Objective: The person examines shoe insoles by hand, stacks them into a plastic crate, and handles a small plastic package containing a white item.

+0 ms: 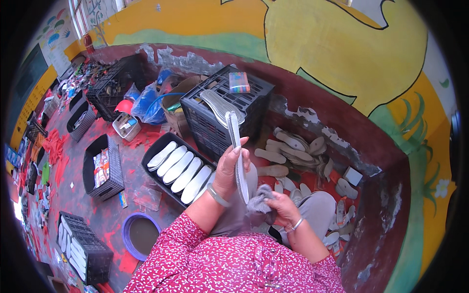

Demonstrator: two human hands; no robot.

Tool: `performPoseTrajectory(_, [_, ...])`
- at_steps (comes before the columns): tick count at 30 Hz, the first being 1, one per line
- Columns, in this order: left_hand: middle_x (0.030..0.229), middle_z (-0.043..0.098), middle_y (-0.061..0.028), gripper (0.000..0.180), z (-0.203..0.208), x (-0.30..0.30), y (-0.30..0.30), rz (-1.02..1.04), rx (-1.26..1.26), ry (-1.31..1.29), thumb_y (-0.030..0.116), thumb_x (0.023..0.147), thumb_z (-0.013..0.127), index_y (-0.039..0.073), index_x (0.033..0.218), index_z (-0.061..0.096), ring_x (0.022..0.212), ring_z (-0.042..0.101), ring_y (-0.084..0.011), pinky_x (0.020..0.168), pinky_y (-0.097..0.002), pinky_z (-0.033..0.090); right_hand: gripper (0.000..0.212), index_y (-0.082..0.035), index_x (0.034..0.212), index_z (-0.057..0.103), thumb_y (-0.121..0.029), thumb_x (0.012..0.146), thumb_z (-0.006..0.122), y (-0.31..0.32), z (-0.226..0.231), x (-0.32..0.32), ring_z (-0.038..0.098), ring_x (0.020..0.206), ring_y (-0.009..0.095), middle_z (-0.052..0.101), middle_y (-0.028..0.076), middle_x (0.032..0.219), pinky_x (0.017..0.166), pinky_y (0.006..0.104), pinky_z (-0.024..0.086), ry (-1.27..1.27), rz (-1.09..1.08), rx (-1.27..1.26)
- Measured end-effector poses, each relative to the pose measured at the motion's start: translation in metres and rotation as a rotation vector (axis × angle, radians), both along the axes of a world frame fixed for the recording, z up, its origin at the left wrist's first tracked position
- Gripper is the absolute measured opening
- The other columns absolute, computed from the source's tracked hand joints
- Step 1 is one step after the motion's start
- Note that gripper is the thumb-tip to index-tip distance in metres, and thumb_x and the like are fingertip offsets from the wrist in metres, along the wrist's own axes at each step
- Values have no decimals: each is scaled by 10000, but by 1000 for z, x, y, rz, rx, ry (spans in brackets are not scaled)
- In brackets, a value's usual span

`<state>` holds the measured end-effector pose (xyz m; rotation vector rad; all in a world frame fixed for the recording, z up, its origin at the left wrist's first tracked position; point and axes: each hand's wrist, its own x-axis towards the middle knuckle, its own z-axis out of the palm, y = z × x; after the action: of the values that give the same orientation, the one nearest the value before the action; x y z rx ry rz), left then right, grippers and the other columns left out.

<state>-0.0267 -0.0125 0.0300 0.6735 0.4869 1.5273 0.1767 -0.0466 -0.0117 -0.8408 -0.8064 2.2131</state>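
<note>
My left hand holds a long grey-white shoe insole upright on edge, fingers wrapped round its middle. My right hand grips a crumpled grey cloth pressed against the insole's lower end, above my lap. Both wrists wear bangles. Just left of my hands, a black tray holds a row of several white insoles lying side by side.
An upturned black crate ahead carries grey insoles and a striped block. Loose insoles are heaped by the wall at right. A purple bowl, black baskets and blue bags stand on the red-stained floor at left.
</note>
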Motion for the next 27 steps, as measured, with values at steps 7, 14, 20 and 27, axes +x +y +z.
performPoseTrajectory(7, [770,482,1,704,11,12,-18,27,64,481,192,840,592,48,1427,232,620,445,-51,556,-192,372,327,-22,1229,467,-4,905,501,7,66,3,542,1078,184,533,100,1201,942,312,434,-87,-530,759])
performPoseTrajectory(14, [1239,518,-81,746,-12,42,-29,-102,188,759,179,735,736,14,1361,366,1103,502,-139,960,-285,387,361,-50,1149,563,28,797,560,-3,82,-26,466,1209,343,371,224,1382,968,351,397,-650,-628,1473])
performPoseTrajectory(20, [1153,556,-61,690,2,42,-33,-60,306,904,102,715,712,20,1333,416,1031,530,-133,916,-285,418,311,-41,1143,541,8,836,545,9,95,-14,504,1171,317,418,220,1351,959,343,404,-621,-711,1385])
performPoseTrajectory(27, [1116,550,-36,642,-9,39,-29,-270,-40,288,191,857,634,28,1391,318,933,541,-86,812,-226,448,212,-32,1151,506,-76,955,437,46,109,14,571,997,184,586,92,1093,876,327,473,88,-846,653])
